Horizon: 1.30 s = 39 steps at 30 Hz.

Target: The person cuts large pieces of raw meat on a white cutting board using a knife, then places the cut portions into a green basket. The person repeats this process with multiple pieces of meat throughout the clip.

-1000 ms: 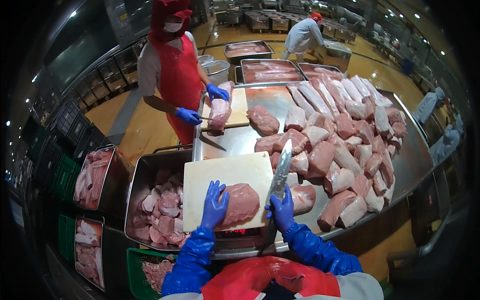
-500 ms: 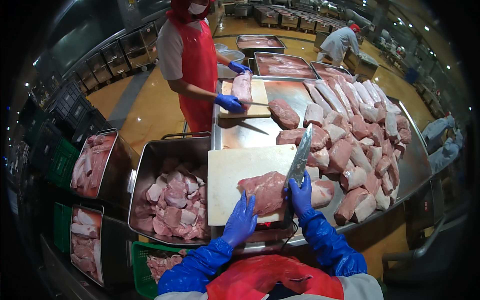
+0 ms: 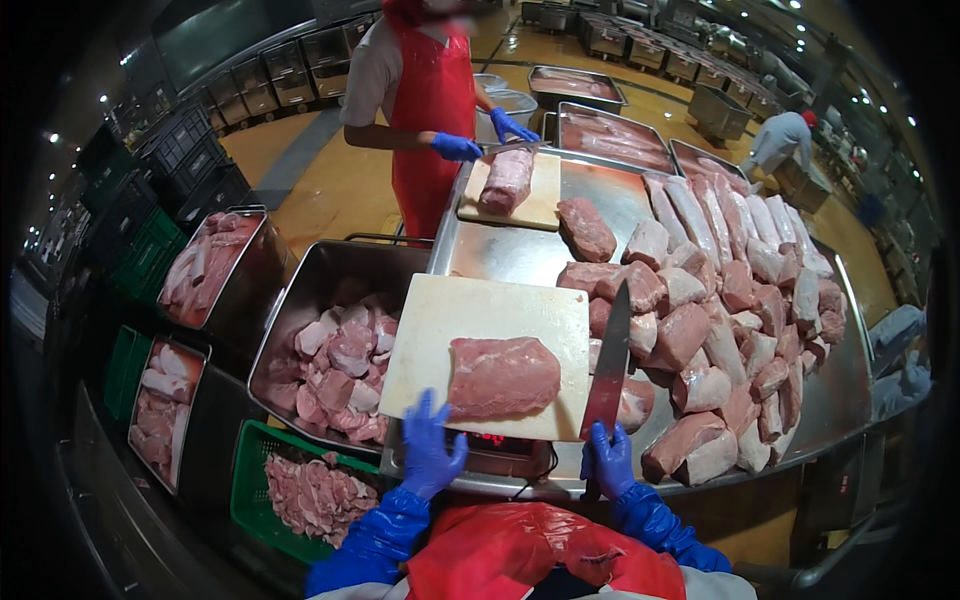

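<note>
A boneless piece of meat [image 3: 505, 378] lies on the white cutting board [image 3: 432, 315] in front of me. My left hand [image 3: 432, 450], in a blue glove, is open with its fingers apart at the board's lower left corner, just beside the meat. Gripped in my right hand [image 3: 608, 462] is a large knife [image 3: 611, 362]. Its blade points away from me along the board's right edge, apart from the meat on the board. Under the board's near edge, part of a device with a red lit display [image 3: 488, 440] shows.
Cut meat pieces [image 3: 735, 335] cover the right of the steel table [image 3: 500, 262]. To the left stand a steel bin [image 3: 268, 345] of meat chunks and a green basket [image 3: 245, 475] of trimmings. Across the table, a co-worker [image 3: 432, 95] holds a knife over meat on another board [image 3: 545, 190].
My left hand has come off the meat, back toward the board's near left corner. My right hand has drawn the knife nearer to me, away from the meat. The view has shifted.
</note>
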{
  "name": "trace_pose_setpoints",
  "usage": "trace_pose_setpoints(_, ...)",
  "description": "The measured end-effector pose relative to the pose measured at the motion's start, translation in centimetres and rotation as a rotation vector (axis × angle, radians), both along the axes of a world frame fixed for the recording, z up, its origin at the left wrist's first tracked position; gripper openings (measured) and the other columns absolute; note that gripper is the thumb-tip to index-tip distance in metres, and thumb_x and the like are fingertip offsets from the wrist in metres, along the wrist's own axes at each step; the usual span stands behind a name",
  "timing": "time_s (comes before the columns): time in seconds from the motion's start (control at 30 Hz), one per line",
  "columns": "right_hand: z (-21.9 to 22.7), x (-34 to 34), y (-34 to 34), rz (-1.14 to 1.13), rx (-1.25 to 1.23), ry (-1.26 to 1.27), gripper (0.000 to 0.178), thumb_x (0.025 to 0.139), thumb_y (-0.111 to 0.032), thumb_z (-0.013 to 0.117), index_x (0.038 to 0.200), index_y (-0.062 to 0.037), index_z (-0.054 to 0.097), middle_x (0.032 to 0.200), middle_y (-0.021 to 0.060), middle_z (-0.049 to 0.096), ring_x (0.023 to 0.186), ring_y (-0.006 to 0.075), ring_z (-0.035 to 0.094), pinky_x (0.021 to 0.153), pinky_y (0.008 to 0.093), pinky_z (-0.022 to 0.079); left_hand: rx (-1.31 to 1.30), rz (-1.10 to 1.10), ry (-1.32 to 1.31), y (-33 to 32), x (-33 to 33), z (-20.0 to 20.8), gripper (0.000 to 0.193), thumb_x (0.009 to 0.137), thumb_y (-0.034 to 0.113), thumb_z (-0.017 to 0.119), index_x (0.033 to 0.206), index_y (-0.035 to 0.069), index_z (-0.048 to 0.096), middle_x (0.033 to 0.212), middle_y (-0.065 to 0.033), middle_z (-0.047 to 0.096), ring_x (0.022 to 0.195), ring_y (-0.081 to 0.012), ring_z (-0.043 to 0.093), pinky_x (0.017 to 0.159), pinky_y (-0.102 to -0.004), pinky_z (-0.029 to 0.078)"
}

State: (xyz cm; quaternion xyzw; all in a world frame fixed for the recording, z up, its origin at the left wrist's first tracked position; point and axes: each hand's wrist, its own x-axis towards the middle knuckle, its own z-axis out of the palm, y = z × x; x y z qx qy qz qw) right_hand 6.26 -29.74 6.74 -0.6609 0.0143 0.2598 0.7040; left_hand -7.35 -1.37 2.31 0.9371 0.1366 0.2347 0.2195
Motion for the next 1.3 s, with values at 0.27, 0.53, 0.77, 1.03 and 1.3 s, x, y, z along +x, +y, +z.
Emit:
trace_pose_setpoints(0.27, 0.9, 6.3, -2.5, 0.277, -0.209, -0.297, 0.024, 0.1, -0.028, 0.06, 0.101, -0.0045, 0.058, 0.062, 0.004, 0.054, 0.043, 0.0095, 0.045, 0.04, 0.0285, 0.04, 0.196, 0.448, 0.355, -3.2, -6.6, -9.2, 0.038, 0.092, 0.021, 0.055, 0.119, -0.006, 0.06, 0.133, -0.029, 0.052, 0.139, -0.0457, 0.034, 0.115, -0.0545, 0.027)
trace_pose_setpoints(0.53, 0.5, 4.0, -2.1, 0.377, -0.194, -0.19, 0.027, 0.097, -0.029, 0.064, 0.098, -0.0019, 0.06, 0.063, 0.0018, 0.054, 0.047, 0.0073, 0.047, 0.042, 0.0275, 0.038, 0.291, 0.532, 0.141, -1.4, -3.5, -11.0, 0.036, 0.075, 0.022, 0.062, 0.099, -0.005, 0.063, 0.103, -0.0272, 0.06, 0.108, -0.0439, 0.051, 0.099, -0.0565, 0.039)
trace_pose_setpoints(0.77, 1.3, 2.4, -0.5, 0.403, -0.175, -0.194, 0.029, 0.098, -0.031, 0.063, 0.1, -0.0023, 0.059, 0.062, 0.0012, 0.052, 0.047, 0.008, 0.047, 0.042, 0.0278, 0.039, -0.154, 0.38, 0.202, 7.3, -4.8, -16.7, 0.042, 0.072, 0.013, 0.065, 0.111, -0.002, 0.066, 0.106, -0.0247, 0.066, 0.096, -0.0432, 0.062, 0.088, -0.0479, 0.05)
trace_pose_setpoints(1.03, 2.3, -1.6, 1.2, 0.497, -0.286, -0.172, 0.026, 0.099, -0.029, 0.061, 0.1, -0.0036, 0.057, 0.061, -0.0005, 0.049, 0.045, 0.0077, 0.046, 0.042, 0.0258, 0.038, -0.148, 0.051, 0.222, 10.8, 0.9, -19.3, 0.043, 0.094, 0.028, 0.05, 0.131, 0.009, 0.061, 0.136, -0.0148, 0.059, 0.126, -0.0292, 0.054, 0.107, -0.0423, 0.041)
trace_pose_setpoints(1.3, 1.9, -3.3, 0.8, 0.495, -0.396, -0.224, 0.035, 0.097, -0.036, 0.062, 0.105, -0.0016, 0.06, 0.064, 0.007, 0.058, 0.049, 0.0129, 0.055, 0.046, 0.0314, 0.044, -0.007, 0.209, 0.45, 7.5, -1.0, -16.1, 0.054, 0.079, 0.03, 0.068, 0.125, 0.005, 0.057, 0.121, -0.0189, 0.061, 0.104, -0.0377, 0.062, 0.088, -0.0474, 0.05)
